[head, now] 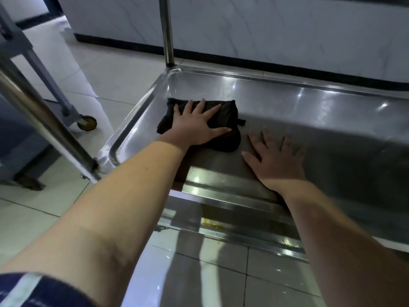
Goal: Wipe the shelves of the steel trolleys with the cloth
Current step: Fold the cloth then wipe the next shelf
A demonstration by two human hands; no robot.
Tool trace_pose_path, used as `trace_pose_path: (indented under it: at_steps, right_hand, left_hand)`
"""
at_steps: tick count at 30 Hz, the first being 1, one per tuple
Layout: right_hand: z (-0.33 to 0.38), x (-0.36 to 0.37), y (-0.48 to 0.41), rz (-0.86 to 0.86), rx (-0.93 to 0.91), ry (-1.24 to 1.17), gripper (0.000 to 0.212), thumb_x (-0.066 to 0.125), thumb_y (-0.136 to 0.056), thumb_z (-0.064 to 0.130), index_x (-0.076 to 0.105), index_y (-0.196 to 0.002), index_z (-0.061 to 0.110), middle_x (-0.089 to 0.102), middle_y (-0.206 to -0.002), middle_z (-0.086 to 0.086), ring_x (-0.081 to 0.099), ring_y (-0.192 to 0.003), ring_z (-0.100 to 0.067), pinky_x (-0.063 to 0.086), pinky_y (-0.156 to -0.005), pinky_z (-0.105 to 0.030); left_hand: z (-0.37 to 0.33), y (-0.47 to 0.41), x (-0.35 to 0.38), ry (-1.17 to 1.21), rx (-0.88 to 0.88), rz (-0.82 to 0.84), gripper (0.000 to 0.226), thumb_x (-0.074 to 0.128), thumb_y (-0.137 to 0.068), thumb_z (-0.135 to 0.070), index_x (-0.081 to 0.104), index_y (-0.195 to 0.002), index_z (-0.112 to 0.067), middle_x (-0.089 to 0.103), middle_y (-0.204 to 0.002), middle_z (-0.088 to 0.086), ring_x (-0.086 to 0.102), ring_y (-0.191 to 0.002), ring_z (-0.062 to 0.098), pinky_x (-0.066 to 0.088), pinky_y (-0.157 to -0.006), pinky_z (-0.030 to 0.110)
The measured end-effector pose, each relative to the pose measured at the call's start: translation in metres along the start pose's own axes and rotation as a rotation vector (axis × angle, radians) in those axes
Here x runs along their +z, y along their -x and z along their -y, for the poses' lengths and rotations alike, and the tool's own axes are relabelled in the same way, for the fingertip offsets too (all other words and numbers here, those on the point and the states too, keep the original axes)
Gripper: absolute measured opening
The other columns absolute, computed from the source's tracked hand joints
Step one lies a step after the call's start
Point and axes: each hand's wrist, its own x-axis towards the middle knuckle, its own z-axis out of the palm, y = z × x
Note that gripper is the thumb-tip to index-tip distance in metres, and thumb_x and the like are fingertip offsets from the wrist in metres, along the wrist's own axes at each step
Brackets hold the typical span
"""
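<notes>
From my remote seat I look down on the shiny stainless-steel top shelf (309,111) of a trolley, a shallow tray with a raised rim all round. A folded black cloth (228,111) lies on it near the far left corner, close to the left rim. The left hand (199,125) lies flat on top of the cloth, fingers straight and spread, pressing it to the steel rather than gripping it. The right hand (276,160) rests palm down on the bare shelf just to the right of the cloth, fingers also spread and holding nothing; its wrist crosses the near rim. A round steel corner post (167,29) rises at the far left corner just beyond the cloth, and a second slanting steel post (44,120) stands at the near left corner, beside the left forearm. Under the near rim I see a lower steel shelf (243,214) with a yellowish stain (213,222) on it. To the left, on the pale tiled floor (99,69), stands a grey frame leg with a yellow-rimmed caster wheel (87,122). A white wall with a black skirting strip (265,63) runs behind the trolley. A dark blue sleeve with a pale stripe (33,289) shows at the lower left.
</notes>
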Motion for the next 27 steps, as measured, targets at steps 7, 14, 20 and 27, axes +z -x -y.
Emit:
trace_pose_path:
  at_steps: [7, 14, 20, 27]
  right_hand:
    - [-0.002, -0.004, -0.001, 0.006, -0.004, -0.049, 0.066, 0.013, -0.091, 0.075, 0.006, -0.151, 0.05, -0.001, -0.164, 0.014, -0.002, -0.147, -0.044, 0.001, -0.109, -0.073]
    - [-0.001, -0.005, 0.002, -0.006, -0.016, -0.051, 0.066, 0.013, -0.091, 0.075, 0.002, -0.151, 0.05, -0.003, -0.164, 0.012, -0.003, -0.146, -0.046, 0.001, -0.109, -0.073]
    - [-0.004, 0.0, -0.001, 0.005, -0.011, -0.028, 0.068, 0.008, -0.088, 0.076, 0.0, -0.15, 0.051, -0.004, -0.164, 0.013, -0.003, -0.147, -0.045, 0.001, -0.11, -0.072]
    - [-0.003, -0.006, -0.007, 0.015, 0.001, -0.054, 0.066, 0.016, -0.091, 0.075, 0.007, -0.151, 0.05, 0.001, -0.164, 0.013, -0.002, -0.147, -0.044, 0.003, -0.109, -0.073]
  left_hand:
    - [-0.005, 0.031, 0.006, -0.045, 0.085, 0.035, 0.092, 0.008, -0.065, -0.097, -0.008, -0.146, -0.058, -0.005, -0.165, -0.006, -0.01, -0.15, 0.027, -0.01, -0.115, 0.059]
    - [0.018, 0.121, 0.013, -0.036, 0.108, 0.024, 0.083, 0.001, -0.058, -0.101, -0.02, -0.132, -0.07, -0.007, -0.163, -0.011, -0.01, -0.15, 0.021, -0.01, -0.116, 0.056]
    - [0.01, 0.041, 0.005, -0.036, 0.01, 0.013, 0.094, 0.009, -0.062, -0.1, -0.006, -0.145, -0.06, -0.003, -0.164, -0.008, -0.006, -0.15, 0.026, -0.007, -0.116, 0.061]
    - [-0.008, -0.005, -0.004, -0.028, -0.13, 0.04, 0.089, 0.019, -0.075, -0.091, 0.001, -0.151, -0.05, -0.001, -0.165, -0.001, -0.006, -0.15, 0.033, -0.009, -0.114, 0.063]
